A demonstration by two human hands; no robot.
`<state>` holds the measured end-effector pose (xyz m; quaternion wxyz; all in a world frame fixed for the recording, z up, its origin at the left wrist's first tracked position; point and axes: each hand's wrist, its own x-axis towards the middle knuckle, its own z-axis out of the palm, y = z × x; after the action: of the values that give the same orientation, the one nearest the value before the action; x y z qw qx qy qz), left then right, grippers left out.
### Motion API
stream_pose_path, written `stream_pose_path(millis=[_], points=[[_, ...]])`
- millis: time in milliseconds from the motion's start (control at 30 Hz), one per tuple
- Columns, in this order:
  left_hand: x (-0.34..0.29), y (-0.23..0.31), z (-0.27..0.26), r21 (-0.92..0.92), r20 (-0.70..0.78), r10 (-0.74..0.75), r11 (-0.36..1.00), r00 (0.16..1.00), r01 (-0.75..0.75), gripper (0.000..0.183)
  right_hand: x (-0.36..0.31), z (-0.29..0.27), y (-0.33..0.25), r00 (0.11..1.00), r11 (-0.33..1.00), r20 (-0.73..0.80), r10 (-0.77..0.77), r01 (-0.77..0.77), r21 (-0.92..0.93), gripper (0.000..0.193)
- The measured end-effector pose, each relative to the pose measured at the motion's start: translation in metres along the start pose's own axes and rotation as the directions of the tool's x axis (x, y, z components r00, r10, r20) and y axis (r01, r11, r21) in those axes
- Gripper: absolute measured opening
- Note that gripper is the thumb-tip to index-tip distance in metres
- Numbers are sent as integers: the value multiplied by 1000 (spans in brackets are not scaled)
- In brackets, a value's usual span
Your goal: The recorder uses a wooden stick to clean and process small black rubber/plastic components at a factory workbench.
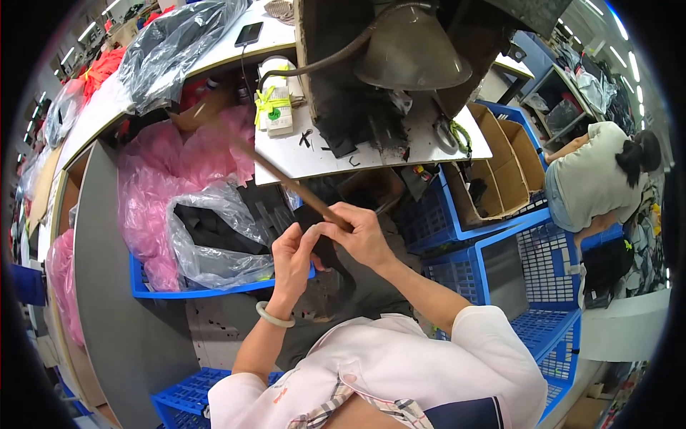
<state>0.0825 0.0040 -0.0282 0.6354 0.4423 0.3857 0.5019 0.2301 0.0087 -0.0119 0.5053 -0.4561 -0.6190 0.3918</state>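
In front of my chest my right hand is closed round the near end of a long brown stick. Its blurred far end points up and left over the pink plastic. Beside it my left hand, with a pale bangle on the wrist, has thumb and fingers pinched together against my right fingertips. What the left fingers hold, if anything, is too small to make out. Below and left of the stick, a clear plastic bag with black pieces inside lies in a blue crate.
A white worktable ahead carries a lamp, black scraps and a white bundle with a yellow-green tie. Pink plastic fills the left side. Blue crates and a cardboard box stand right, near another person.
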Motion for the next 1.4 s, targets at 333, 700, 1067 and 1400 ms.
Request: stream_pose_path(millis=[333, 700, 1067, 1400], points=[[83, -24, -88, 134, -362, 31, 991, 932, 19, 18, 21, -48, 28, 981, 981, -196, -8, -30, -194, 11], [114, -96, -176, 360, -640, 150, 925, 754, 121, 28, 175, -16, 116, 985, 435, -13, -173, 65, -898, 29], [95, -13, -79, -110, -216, -47, 994, 975, 24, 16, 205, 9, 111, 998, 554, -69, -1, -57, -831, 17], [92, 24, -26, -406, 130, -221, 877, 967, 255, 46, 126, -24, 31, 570, -45, 472, -672, 605, -795, 14]])
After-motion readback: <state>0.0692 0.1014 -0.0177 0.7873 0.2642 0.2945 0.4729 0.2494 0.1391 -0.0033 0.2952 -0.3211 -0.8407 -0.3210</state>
